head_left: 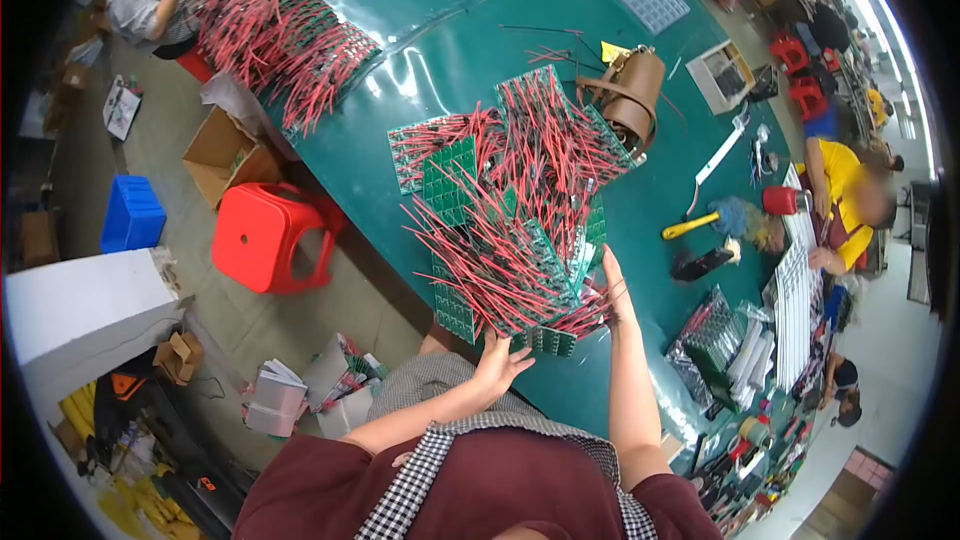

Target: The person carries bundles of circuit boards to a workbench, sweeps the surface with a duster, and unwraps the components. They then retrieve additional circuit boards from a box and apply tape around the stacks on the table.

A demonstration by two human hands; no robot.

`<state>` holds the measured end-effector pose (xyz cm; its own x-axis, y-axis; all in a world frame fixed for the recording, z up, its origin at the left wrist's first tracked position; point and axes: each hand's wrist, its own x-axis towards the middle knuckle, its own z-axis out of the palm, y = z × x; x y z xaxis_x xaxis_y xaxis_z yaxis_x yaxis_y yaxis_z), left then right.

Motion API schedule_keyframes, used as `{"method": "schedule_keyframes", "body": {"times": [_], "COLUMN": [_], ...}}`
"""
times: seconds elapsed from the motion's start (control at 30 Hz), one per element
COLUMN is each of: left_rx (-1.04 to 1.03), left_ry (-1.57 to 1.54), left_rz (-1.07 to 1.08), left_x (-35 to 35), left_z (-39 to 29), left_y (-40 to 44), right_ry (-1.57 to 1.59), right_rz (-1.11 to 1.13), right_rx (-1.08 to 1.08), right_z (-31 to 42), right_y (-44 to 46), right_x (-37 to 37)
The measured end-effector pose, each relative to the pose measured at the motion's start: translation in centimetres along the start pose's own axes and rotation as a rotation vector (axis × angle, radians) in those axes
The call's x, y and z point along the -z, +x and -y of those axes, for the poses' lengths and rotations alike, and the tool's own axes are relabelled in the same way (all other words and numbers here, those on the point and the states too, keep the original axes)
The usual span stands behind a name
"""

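Note:
Green circuit boards with many red and black wires lie in an uneven pile on the green table, close to my body. At the pile's near edge, my left hand touches the boards from below, its fingers partly spread and its thumb side against them. On the right side of the pile, my right hand stands upright with fingers extended, its palm facing the boards and wires. Part of its fingers is hidden by wires. A brown bag sits just beyond the pile.
Another wired board stack lies far left, beside a seated person. A red stool stands left of the table. To the right are a yellow-handled tool, bagged boards and a person in yellow.

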<state>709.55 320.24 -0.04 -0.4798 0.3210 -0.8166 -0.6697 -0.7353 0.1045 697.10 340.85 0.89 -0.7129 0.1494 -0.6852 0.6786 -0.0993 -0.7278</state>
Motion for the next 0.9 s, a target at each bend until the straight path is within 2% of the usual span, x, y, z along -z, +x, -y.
{"method": "schedule_keyframes", "body": {"times": [0.1, 0.13, 0.2, 0.27, 0.3, 0.4, 0.47, 0.5, 0.57, 0.63, 0.67, 0.7, 0.77, 0.87, 0.9], "left_rx": [-0.010, 0.030, 0.045, 0.049, 0.074, 0.051, 0.028, -0.002, -0.005, 0.014, -0.001, 0.004, -0.005, -0.024, -0.038], "left_ry": [0.025, 0.031, 0.047, 0.038, 0.073, 0.127, 0.146, 0.185, 0.217, 0.286, 0.366, 0.427, 0.522, 0.645, 0.676], "left_rz": [-0.014, -0.080, -0.049, -0.110, -0.136, -0.171, -0.165, -0.190, -0.206, -0.237, -0.221, -0.113, -0.165, -0.079, -0.058], "left_x": [-0.3, -0.4, 0.9, 0.8, 1.4, 1.0, 2.5, 1.5, 2.1, 0.6, 0.0, -0.1, -0.7, -0.7, -1.3], "left_z": [-0.7, -1.4, -2.1, -4.2, -5.2, -10.3, -14.0, -16.3, -21.2, -26.1, -28.4, -30.7, -34.6, -39.0, -39.5], "left_y": [-0.2, -0.2, 0.5, 0.3, 0.9, 0.2, 1.0, 0.4, 1.5, 1.7, 1.9, 2.1, 3.1, 4.2, 3.8], "right_ry": [-0.088, 0.028, 0.043, 0.092, 0.094, 0.425, 0.450, 0.450, 0.332, 0.482, 0.504, 0.526, 0.557, 0.616, 0.512], "right_rz": [0.158, 0.224, 0.237, 0.218, 0.118, 0.127, 0.061, -0.023, 0.008, -0.039, -0.089, -0.139, -0.260, -0.291, -0.312], "right_rx": [-0.037, -0.032, -0.077, -0.028, 0.008, 0.081, 0.048, 0.032, 0.008, 0.064, 0.060, 0.056, -0.007, -0.033, -0.082], "right_z": [-3.9, -5.0, -6.6, -8.7, -9.0, -7.8, -8.4, -7.1, -2.0, -0.7, 0.3, 1.3, 2.0, 2.0, 4.4], "right_y": [0.6, 0.2, 2.2, 4.3, 4.7, 4.5, 5.7, 5.8, 4.7, 7.1, 8.1, 9.2, 12.5, 16.8, 13.8], "right_x": [0.8, 0.4, -0.7, -1.8, -3.5, -9.0, -12.4, -14.8, -17.9, -22.0, -23.8, -25.6, -29.1, -34.2, -33.0]}}
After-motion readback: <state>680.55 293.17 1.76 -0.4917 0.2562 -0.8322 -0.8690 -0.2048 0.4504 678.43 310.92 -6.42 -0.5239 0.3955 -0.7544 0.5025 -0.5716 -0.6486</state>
